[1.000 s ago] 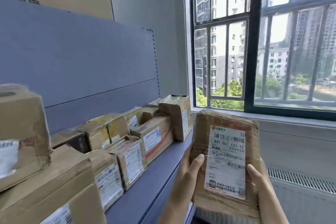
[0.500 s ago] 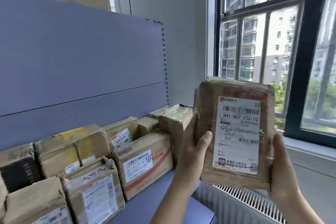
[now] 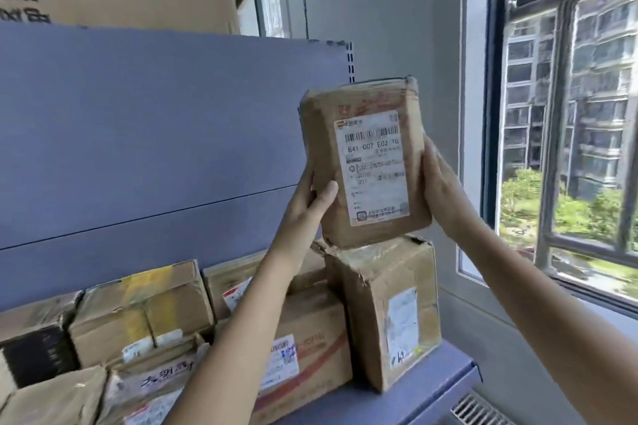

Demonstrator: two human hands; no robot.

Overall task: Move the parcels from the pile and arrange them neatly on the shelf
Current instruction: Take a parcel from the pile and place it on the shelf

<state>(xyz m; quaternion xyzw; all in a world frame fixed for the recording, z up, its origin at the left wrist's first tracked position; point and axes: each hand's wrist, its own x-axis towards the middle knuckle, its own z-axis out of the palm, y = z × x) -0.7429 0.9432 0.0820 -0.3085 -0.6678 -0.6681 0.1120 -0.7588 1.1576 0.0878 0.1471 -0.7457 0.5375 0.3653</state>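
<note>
Parcel [image 3: 366, 162], label showing "841" and "E02", clasped between left grip [image 3: 307, 198] and right grip [image 3: 443, 190], centre frame, over standing carton [image 3: 386, 314] on shelf [image 3: 431, 386].

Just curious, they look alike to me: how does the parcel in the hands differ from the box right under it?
The parcel is gripped by the left hand and right hand; the box stands on the shelf. The parcel looks flat and slim; the box is chunkier. The parcel's big label faces the camera; the box's smaller label sits on its side face. Both are worn brown cardboard wrapped in tape.
</note>
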